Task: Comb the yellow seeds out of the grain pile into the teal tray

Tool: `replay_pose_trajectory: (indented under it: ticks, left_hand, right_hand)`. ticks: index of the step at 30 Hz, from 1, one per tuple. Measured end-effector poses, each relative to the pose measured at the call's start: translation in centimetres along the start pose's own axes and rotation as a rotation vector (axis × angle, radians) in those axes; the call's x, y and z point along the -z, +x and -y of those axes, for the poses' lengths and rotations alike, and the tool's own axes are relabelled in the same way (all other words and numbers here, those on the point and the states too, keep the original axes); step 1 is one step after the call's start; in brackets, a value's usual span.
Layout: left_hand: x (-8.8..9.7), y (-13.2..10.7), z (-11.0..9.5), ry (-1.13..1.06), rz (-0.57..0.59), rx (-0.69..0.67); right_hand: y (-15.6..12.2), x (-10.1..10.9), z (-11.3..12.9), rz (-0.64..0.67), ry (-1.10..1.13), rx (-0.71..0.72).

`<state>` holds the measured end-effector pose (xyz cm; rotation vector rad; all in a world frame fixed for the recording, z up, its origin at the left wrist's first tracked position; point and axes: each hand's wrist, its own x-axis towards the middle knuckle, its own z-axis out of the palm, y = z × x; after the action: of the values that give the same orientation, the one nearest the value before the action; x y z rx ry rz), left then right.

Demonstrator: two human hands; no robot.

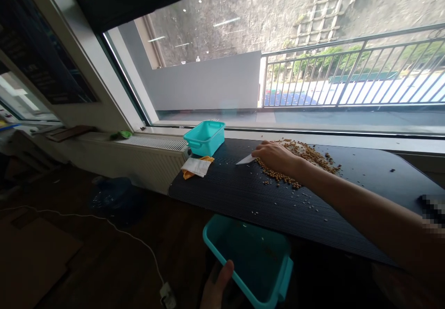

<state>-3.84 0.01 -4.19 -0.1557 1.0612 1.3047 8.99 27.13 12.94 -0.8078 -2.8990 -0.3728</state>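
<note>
My left hand [216, 286] grips the near rim of a teal plastic bin [286, 276], its thumb over the edge. The bin is tilted just below the table's front edge. Its inside is dark, with a few small bits visible. On the dark tabletop [222, 193], my right hand [273, 155] is closed on a thin white scraper [246, 160], whose pointed end sticks out to the left, close to the surface. A spread of brown beans [314, 157] lies beside and beyond this hand, partly hidden by the forearm. Pale grains [308, 202] are scattered nearer the front edge.
A second teal bin [200, 148] stands at the table's back left corner, by a white and yellow cloth [197, 167]. A radiator [153, 160] adjoins the table's left end. On the floor are a blue water jug [116, 198] and a power strip [167, 296] with a white cord.
</note>
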Motion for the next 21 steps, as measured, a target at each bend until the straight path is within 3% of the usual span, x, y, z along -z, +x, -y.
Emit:
replay_pose_trajectory:
  ticks: [12,21]
  left_hand:
    - [0.3,0.3,0.7,0.103,-0.011,-0.028]
    - [-0.6,-0.4,2.1,0.109,0.161,0.005]
  right_hand:
    - [-4.3,0.3,0.8,-0.038,0.043,0.029]
    - [-7.0,0.3,2.0,-0.094,0.117,0.009]
